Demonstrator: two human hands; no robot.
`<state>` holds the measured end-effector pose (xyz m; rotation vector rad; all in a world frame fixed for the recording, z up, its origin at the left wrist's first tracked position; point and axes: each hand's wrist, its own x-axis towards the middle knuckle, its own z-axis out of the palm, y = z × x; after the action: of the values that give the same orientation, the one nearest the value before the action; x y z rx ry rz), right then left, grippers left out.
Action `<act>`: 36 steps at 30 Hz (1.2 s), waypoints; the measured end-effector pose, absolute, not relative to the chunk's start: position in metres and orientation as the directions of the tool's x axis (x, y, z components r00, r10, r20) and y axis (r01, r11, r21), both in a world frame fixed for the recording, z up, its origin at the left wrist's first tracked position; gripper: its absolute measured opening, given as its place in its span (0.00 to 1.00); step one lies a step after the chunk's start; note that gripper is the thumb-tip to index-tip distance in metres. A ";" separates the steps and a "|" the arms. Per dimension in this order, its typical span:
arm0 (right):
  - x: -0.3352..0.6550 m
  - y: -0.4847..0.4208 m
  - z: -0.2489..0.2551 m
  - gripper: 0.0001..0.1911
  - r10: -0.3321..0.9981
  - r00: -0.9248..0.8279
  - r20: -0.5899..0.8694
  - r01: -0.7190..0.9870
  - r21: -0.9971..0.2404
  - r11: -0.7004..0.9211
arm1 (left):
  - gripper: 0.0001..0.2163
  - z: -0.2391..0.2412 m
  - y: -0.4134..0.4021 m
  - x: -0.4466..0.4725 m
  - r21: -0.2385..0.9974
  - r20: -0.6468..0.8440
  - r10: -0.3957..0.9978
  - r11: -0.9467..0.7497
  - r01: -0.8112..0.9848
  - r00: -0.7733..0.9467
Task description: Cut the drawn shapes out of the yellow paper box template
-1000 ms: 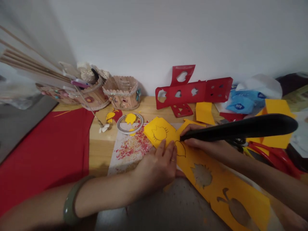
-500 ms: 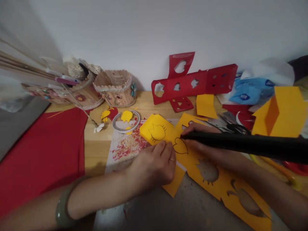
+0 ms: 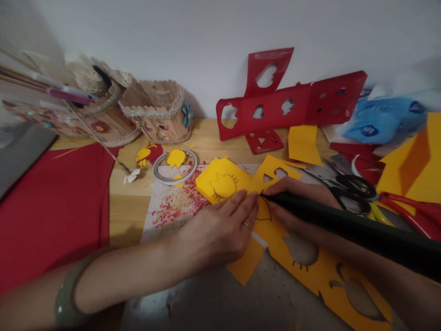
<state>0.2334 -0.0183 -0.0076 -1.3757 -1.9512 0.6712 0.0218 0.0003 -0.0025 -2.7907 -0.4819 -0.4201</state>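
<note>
My left hand lies flat with fingers stretched out, pressing down a strip of yellow paper on the table. My right hand is closed round a long black pen-like tool, whose tip touches the yellow paper at a drawn heart-like outline just beside my left fingertips. A drawn tulip shape sits on the yellow paper further left. Cut-out holes show lower on the strip.
Red sheet covers the table's left. Two stick baskets stand at the back left. Red cut card leans on the wall. Scissors, blue packets and more yellow paper lie at right. A tape ring holds yellow cut-outs.
The view has tilted and moved closer. My left fingers have stretched out flatter along the paper, and the tool's tip has traced round the heart outline, its shaft now pointing lower right.
</note>
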 end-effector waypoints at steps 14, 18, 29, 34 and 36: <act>0.231 -0.018 -0.002 0.07 0.959 -0.228 0.166 0.647 -0.711 0.277 | 0.16 -0.004 0.000 0.021 -0.217 0.312 0.284 -0.908 0.359 0.907; 0.234 -0.020 -0.006 0.08 0.952 -0.244 0.183 0.651 -0.696 0.301 | 0.16 -0.002 0.000 0.021 -0.211 0.303 0.281 -0.912 0.352 0.911; 0.236 -0.022 -0.011 0.11 0.935 -0.272 0.226 0.713 -0.605 0.353 | 0.16 -0.003 0.000 0.022 -0.183 0.331 0.294 -0.912 0.366 0.897; 0.235 -0.023 -0.007 0.11 0.921 -0.313 0.232 0.685 -0.616 0.389 | 0.16 -0.001 0.000 0.022 -0.187 0.323 0.293 -0.912 0.364 0.900; 0.235 -0.023 -0.005 0.10 0.922 -0.309 0.232 0.687 -0.616 0.385 | 0.16 -0.001 0.000 0.022 -0.185 0.324 0.292 -0.913 0.363 0.900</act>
<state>0.2349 -0.0230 -0.0053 -1.3768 -2.0925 0.5535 0.0218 0.0001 -0.0007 -2.8233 -0.4948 -0.4277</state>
